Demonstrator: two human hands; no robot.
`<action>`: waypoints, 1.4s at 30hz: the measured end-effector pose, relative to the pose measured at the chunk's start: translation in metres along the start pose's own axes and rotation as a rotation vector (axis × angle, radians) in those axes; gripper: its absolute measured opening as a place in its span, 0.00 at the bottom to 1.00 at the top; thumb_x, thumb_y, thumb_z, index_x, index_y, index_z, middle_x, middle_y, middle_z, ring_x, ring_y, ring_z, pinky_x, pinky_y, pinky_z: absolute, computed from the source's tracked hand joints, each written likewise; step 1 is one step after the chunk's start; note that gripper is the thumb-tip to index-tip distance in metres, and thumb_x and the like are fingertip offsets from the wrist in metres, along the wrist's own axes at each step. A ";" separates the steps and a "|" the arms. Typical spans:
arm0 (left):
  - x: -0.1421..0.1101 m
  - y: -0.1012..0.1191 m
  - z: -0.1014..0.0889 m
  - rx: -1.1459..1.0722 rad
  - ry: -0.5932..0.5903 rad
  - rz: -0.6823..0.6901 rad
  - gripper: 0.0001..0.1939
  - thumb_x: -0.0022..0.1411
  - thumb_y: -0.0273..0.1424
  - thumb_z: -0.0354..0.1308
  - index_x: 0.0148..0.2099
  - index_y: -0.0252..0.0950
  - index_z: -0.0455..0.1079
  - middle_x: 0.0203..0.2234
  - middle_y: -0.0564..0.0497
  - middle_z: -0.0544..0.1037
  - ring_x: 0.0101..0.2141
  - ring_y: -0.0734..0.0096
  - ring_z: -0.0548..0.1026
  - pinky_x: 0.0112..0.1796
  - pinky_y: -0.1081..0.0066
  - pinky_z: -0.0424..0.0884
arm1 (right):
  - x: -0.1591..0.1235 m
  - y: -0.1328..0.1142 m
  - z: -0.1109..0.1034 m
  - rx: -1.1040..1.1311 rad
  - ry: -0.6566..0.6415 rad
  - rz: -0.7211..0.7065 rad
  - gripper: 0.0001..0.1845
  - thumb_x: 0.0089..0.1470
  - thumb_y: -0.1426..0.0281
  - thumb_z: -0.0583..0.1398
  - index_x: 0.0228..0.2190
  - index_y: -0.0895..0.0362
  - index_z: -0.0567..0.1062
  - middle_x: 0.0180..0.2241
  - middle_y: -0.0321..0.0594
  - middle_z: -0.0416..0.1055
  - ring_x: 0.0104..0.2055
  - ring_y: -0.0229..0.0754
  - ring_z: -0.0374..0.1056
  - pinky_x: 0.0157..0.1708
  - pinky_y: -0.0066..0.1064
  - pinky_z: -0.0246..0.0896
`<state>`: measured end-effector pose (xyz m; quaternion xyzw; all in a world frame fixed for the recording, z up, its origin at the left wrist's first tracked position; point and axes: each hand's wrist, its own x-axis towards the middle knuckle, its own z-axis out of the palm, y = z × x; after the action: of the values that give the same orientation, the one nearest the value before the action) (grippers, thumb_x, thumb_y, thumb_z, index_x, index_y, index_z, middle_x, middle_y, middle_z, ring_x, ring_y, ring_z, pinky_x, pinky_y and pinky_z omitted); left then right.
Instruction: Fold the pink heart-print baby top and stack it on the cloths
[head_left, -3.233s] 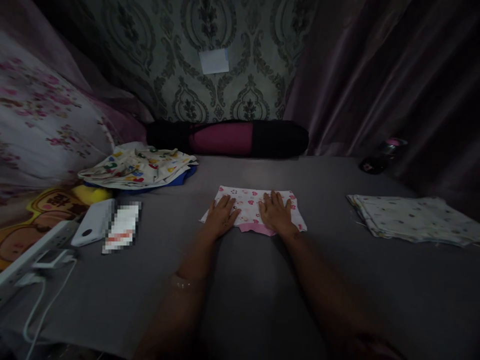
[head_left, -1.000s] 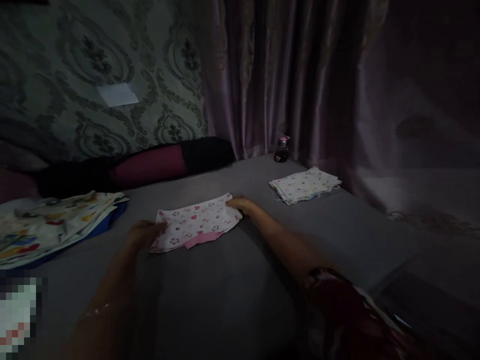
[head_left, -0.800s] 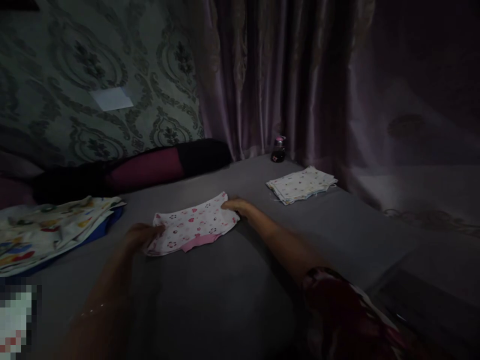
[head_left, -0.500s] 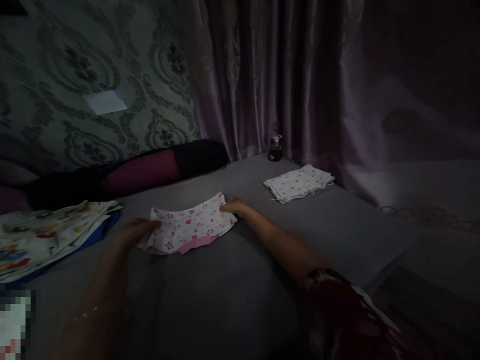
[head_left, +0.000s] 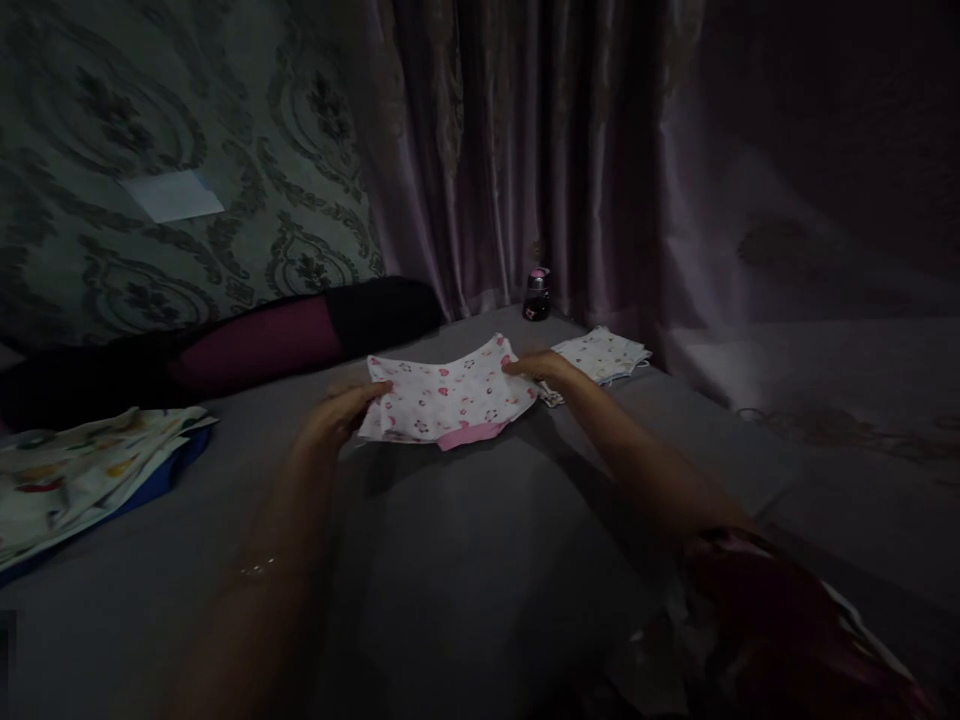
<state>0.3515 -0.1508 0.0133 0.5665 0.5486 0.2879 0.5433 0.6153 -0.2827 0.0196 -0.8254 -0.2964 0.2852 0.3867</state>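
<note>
A small folded white garment (head_left: pixel 450 395) with pink hearts and a pink edge is stretched between my two hands, held above the grey bed. My left hand (head_left: pixel 343 410) pinches its left end, thumb on top. At the right end, my right hand (head_left: pixel 538 368) grips it, with the fingers under the fabric. The exact kind of garment cannot be made out in the dim light. Just behind my right hand lies a pile of folded white printed cloths (head_left: pixel 600 352), partly covered by the hand and the garment.
A heap of printed cloth (head_left: pixel 82 470) with blue beneath lies at the left of the bed (head_left: pixel 450 560). A long black and maroon bolster (head_left: pixel 262 340) lines the wall. A dark bottle (head_left: pixel 536 298) with a pink top stands near the curtain (head_left: pixel 487 180).
Both hands have carried the garment up and to the right, closer to the pile of folded cloths. The view has turned slightly right.
</note>
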 end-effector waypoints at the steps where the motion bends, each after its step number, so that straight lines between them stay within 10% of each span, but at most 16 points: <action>1: 0.001 0.003 0.014 -0.070 -0.048 -0.029 0.08 0.45 0.26 0.69 0.30 0.30 0.74 0.22 0.45 0.79 0.23 0.64 0.78 0.25 0.70 0.75 | 0.002 0.001 -0.014 -0.012 0.017 0.020 0.12 0.49 0.74 0.66 0.19 0.60 0.72 0.17 0.33 0.69 0.24 0.35 0.68 0.25 0.22 0.62; 13: 0.008 0.025 0.169 -0.440 -0.309 0.063 0.09 0.50 0.26 0.68 0.26 0.31 0.69 0.17 0.52 0.74 0.17 0.77 0.72 0.22 0.77 0.69 | 0.065 0.020 -0.137 -0.395 0.310 0.092 0.13 0.49 0.71 0.65 0.36 0.68 0.77 0.26 0.47 0.74 0.31 0.45 0.73 0.30 0.32 0.68; 22: 0.015 0.021 0.247 -0.599 -0.362 0.006 0.15 0.47 0.31 0.71 0.25 0.33 0.66 0.14 0.57 0.70 0.15 0.81 0.66 0.17 0.79 0.59 | 0.092 0.024 -0.166 -0.687 0.453 0.036 0.23 0.56 0.68 0.61 0.51 0.68 0.73 0.49 0.60 0.72 0.54 0.53 0.68 0.50 0.40 0.65; 32: 0.029 -0.011 0.288 -0.608 -0.367 -0.074 0.15 0.47 0.33 0.71 0.26 0.34 0.66 0.16 0.57 0.71 0.15 0.82 0.65 0.18 0.80 0.53 | 0.128 0.038 -0.179 -0.877 0.548 0.066 0.22 0.58 0.71 0.59 0.53 0.66 0.72 0.52 0.60 0.70 0.57 0.56 0.65 0.53 0.44 0.63; 42: 0.035 -0.043 0.283 -0.439 -0.294 -0.013 0.14 0.47 0.34 0.70 0.27 0.33 0.68 0.17 0.57 0.71 0.16 0.82 0.65 0.18 0.80 0.57 | 0.141 0.081 -0.162 -0.925 0.514 0.065 0.21 0.63 0.68 0.54 0.53 0.65 0.71 0.55 0.59 0.67 0.58 0.54 0.63 0.52 0.40 0.59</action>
<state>0.6076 -0.2108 -0.1049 0.4671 0.3917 0.3110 0.7292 0.8437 -0.3015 0.0070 -0.9618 -0.2611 -0.0748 0.0335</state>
